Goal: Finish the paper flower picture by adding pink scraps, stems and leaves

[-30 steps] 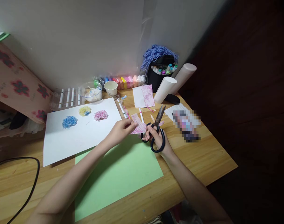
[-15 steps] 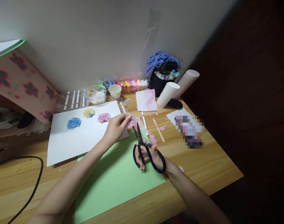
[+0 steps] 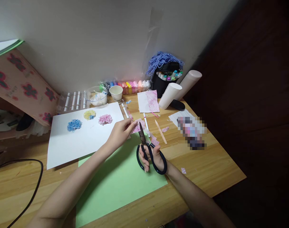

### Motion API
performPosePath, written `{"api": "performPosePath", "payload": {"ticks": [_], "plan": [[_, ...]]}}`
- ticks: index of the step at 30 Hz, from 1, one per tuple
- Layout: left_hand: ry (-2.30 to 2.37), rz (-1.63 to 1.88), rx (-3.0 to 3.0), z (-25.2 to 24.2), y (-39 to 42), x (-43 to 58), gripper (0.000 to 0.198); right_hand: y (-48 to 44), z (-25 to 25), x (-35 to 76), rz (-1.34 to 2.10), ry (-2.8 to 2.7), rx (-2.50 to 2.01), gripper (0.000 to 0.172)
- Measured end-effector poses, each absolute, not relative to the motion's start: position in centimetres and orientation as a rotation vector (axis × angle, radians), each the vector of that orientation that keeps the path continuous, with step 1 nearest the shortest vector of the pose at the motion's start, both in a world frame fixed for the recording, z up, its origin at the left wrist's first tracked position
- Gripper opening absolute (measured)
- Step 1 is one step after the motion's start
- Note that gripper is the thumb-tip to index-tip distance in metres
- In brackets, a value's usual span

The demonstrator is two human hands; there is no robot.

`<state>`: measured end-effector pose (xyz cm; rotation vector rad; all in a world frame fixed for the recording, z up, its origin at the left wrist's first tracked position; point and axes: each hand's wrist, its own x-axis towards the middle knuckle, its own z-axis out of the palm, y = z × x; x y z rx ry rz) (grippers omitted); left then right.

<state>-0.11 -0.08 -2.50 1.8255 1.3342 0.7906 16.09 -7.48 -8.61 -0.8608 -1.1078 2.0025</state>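
Between the thumb and fingers of my left hand (image 3: 122, 131) is a small piece of pink-scribbled paper (image 3: 139, 125). My right hand (image 3: 156, 158) is wrapped round the black handles of a pair of scissors (image 3: 143, 139), blades pointing away from me. The blade tips lie at the paper's near right edge, the blades nearly together. Under both hands spreads a green sheet (image 3: 120, 186). Left of it lies a white sheet (image 3: 63, 148) bearing a blue cluster (image 3: 74, 125), a yellow one (image 3: 89, 114) and a pink one (image 3: 105, 119) of paper bits.
Pink paper scraps (image 3: 154, 141), a marker (image 3: 145, 122) and a wooden stick (image 3: 161, 131) lie beyond the scissors. Along the wall stand a paper cup (image 3: 116, 93), a clear bowl (image 3: 96, 100), a black pen holder (image 3: 158, 85) and white tubes (image 3: 169, 95).
The scissor blades have come closer together and their tips now meet the pink paper. My left hand has shifted slightly right, with the paper showing more plainly.
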Motion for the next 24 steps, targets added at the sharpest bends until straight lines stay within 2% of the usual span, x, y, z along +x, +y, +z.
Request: {"api": "performPosePath", "payload": {"ticks": [11,17,24], "plan": [[1.322,0.799,1.816,-2.7,0.1,-0.3,0.038,-7.8,-9.9,15.8,1.981,-1.033,-0.9,0.065],[1.299,0.79,1.762,-2.5,0.2,-0.3,0.038,-7.8,-8.1,15.7,2.064,-1.079,-0.757,0.082],[1.256,0.779,1.784,-2.2,-0.1,-0.1,0.039,-7.4,-7.3,15.9,2.057,-1.129,-0.789,0.083]]}}
